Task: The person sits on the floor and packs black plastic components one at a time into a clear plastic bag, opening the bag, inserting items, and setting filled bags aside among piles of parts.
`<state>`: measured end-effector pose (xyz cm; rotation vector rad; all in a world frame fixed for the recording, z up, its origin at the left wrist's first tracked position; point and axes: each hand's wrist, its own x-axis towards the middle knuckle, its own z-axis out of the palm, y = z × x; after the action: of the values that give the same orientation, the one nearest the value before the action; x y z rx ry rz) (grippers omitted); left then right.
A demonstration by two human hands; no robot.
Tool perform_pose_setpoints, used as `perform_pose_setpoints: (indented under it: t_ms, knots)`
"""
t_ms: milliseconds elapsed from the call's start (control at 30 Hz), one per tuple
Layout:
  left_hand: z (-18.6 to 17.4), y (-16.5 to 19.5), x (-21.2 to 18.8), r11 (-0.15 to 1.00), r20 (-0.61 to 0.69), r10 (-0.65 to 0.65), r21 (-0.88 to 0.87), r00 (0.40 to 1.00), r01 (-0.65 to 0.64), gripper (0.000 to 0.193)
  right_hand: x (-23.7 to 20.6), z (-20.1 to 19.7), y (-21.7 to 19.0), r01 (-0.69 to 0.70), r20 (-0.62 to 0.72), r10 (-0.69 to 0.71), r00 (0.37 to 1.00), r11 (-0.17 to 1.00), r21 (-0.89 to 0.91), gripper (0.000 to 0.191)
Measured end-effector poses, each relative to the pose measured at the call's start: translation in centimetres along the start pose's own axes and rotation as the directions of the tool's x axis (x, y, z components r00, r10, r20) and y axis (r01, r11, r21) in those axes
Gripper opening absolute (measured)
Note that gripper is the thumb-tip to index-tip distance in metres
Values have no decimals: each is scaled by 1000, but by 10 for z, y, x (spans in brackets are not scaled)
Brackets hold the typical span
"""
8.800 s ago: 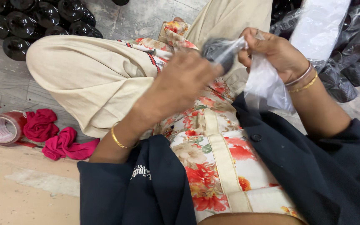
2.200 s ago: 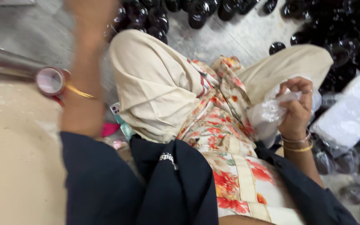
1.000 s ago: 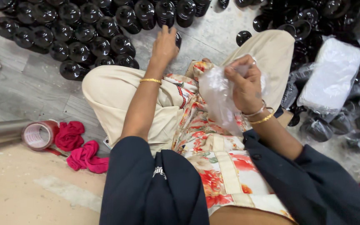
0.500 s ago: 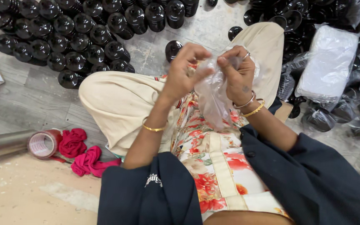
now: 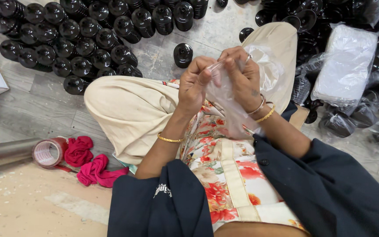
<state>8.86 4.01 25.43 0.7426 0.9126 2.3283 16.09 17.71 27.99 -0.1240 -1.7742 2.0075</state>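
Caps point(image 5: 88, 52) stood massed on the floor point(image 5: 36, 105), far-left of the lap. Clear bag point(image 5: 229, 103) hung lengthwise between both hands, left hand point(image 5: 196, 85) and right hand point(image 5: 242, 79) each pinching its top edge; lone cap point(image 5: 183, 54) lay just beyond, nearer the left hand.

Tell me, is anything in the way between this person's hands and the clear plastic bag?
Nothing visible is. Both the left hand and the right hand already pinch the top edge of the clear plastic bag, which hangs over the lap. The nearest black cap stands apart on the floor beyond the hands.
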Motion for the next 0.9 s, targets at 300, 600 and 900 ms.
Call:
perform_pose_setpoints:
  t_ms: [300,600,900]
  knots:
    - [-16,14,-2,992,-123,-113,-73,986,104,24,7,-7,14,-368,135,354,926,756,541,27]
    - [-37,39,0,890,-102,-455,-85,885,448,17,14,-45,35,-541,299,540,786,836,-89,44]
    - [-79,66,-18,796,-100,-567,187,817,575,24,8,-64,24,-523,393,500,772,850,-52,37]
